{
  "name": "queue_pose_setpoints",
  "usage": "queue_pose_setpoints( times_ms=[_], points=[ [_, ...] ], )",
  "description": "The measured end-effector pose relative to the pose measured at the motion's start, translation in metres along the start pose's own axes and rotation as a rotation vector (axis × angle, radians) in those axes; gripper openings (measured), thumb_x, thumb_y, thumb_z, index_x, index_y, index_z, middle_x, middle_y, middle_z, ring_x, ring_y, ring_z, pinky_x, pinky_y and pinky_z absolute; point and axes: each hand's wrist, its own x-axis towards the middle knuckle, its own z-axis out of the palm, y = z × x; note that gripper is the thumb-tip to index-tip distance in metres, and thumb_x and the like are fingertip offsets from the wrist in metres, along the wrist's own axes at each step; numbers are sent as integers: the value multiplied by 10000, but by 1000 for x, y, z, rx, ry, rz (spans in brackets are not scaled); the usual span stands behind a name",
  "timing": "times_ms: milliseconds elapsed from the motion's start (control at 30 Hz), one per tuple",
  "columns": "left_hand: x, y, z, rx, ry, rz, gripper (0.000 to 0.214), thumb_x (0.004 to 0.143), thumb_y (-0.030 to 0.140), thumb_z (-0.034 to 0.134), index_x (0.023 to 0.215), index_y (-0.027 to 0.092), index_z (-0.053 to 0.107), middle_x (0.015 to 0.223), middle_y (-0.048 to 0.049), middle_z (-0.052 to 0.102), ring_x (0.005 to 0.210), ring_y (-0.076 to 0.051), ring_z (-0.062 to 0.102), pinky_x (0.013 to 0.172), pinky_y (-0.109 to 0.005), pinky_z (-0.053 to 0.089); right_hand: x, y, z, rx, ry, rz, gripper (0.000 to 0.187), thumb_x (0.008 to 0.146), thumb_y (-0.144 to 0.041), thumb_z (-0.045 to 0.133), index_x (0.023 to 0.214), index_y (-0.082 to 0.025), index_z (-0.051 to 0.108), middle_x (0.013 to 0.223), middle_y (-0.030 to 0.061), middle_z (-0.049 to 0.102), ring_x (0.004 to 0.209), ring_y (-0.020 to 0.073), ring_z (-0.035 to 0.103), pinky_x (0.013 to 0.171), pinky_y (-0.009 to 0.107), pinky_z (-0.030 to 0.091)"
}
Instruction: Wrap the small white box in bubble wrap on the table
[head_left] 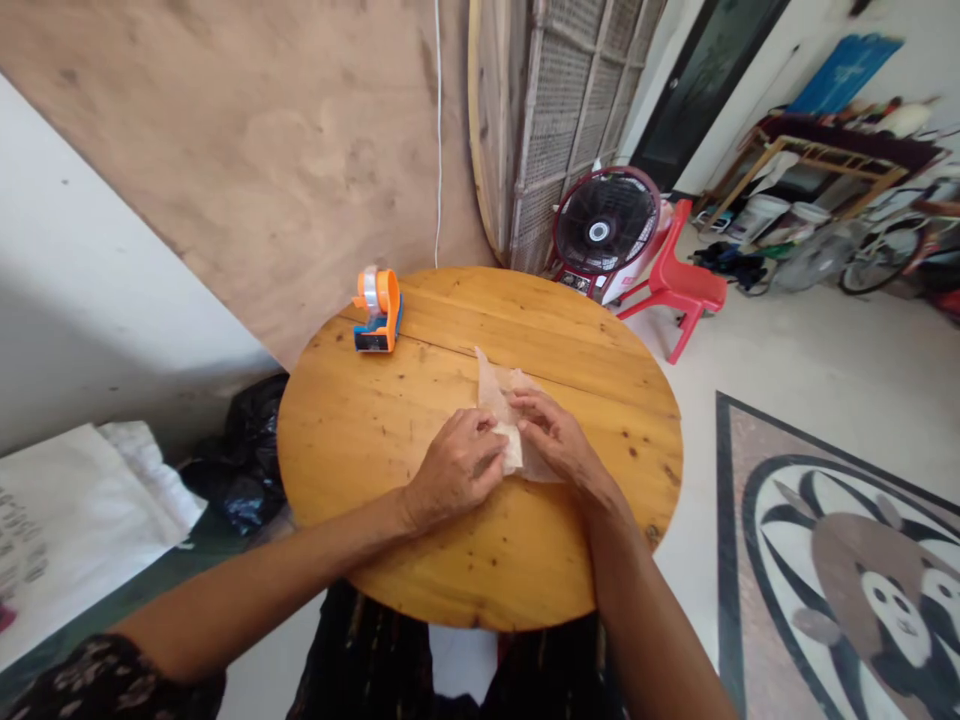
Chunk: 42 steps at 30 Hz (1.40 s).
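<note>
In the head view, a thin translucent sheet (491, 388) lies at the centre of the frame on a round wooden table (480, 565), a paler piece (513, 450) on it. The left hand (457, 460) has curled fingers at that piece's left edge; whether they pinch or merely press, I cannot tell. The right hand (556, 440), half open with fingers loosely bent, rests over the sheet's right part. A tape dispenser (388, 312) stands left of upper centre.

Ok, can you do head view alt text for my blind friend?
A left hand and right hand touch a thin, pale sheet on a round table. A tape dispenser stands at its far left; a fan and red chair are beyond.
</note>
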Motion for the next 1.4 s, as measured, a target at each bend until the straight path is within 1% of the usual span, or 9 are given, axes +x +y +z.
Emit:
queue_pose_setpoints(
  times_ms=[233, 400, 567, 700, 900, 1067, 1167, 1267, 1400],
  points=[
    [11, -8, -5, 15, -68, 199, 126, 810, 116, 551, 899, 159, 628, 997, -90, 620, 944, -208, 536, 863, -369, 461, -7, -18, -10, -1, 18, 56, 232, 832, -276, 535, 1027, -201, 636, 1248, 106, 607, 1166, 229, 567, 946, 386, 470],
    [16, -10, -9, 26, -140, 295, 179, 822, 98, 522, 950, 154, 634, 1019, -102, 630, 943, -214, 535, 866, -368, 465, -22, -32, -21, -222, 5, 175, 269, 861, -270, 514, 1103, -216, 620, 1139, 74, 667, 1002, 222, 631, 849, 375, 501],
    [19, -16, -6, -20, -172, 357, 220, 819, 86, 514, 991, 144, 638, 1063, -100, 637, 955, -218, 523, 863, -368, 465, -41, -27, -19, -423, 89, 237, 301, 855, -307, 543, 1121, -189, 624, 1081, 91, 680, 950, 231, 622, 853, 388, 485],
    [18, -17, -5, -3, -196, 371, 260, 810, 88, 506, 1031, 147, 631, 1110, -94, 631, 971, -228, 509, 866, -380, 462, -41, -23, -11, -494, 205, 255, 290, 868, -330, 516, 1081, -171, 633, 1036, 95, 669, 897, 222, 616, 841, 380, 485],
    [18, -16, -7, 69, -207, 416, 320, 795, 102, 512, 1095, 155, 611, 1122, -84, 639, 935, -231, 502, 825, -371, 464, -31, -15, -3, -733, 345, 232, 497, 795, -311, 568, 1231, -76, 531, 1179, 183, 579, 1065, 295, 545, 939, 428, 431],
    [20, -16, -8, 129, -258, 437, 343, 791, 128, 525, 1123, 158, 603, 1110, -78, 643, 914, -235, 493, 803, -367, 461, -35, -11, -3, -743, 309, 385, 596, 781, -366, 593, 1291, -77, 486, 994, 125, 652, 904, 259, 577, 846, 391, 442],
    [22, -15, -11, 151, -282, 436, 350, 790, 129, 523, 1131, 154, 600, 1099, -79, 642, 913, -235, 485, 809, -367, 456, -35, -17, -7, -699, 250, 472, 458, 788, -384, 590, 1160, -118, 574, 802, 53, 649, 765, 208, 568, 721, 315, 422],
    [22, -13, -13, 162, -297, 437, 337, 797, 134, 515, 1123, 151, 602, 1090, -77, 638, 911, -236, 478, 812, -366, 452, -35, -23, -11, -664, 172, 525, 277, 802, -428, 569, 877, -168, 628, 690, 9, 601, 638, 155, 514, 598, 264, 346],
    [23, -12, -14, 180, -322, 433, 304, 801, 131, 509, 1086, 157, 611, 1075, -77, 632, 908, -234, 475, 803, -358, 447, -38, -28, -13, -679, 111, 521, 337, 801, -473, 549, 639, -178, 536, 606, -11, 516, 567, 123, 421, 538, 255, 262]
  ],
)
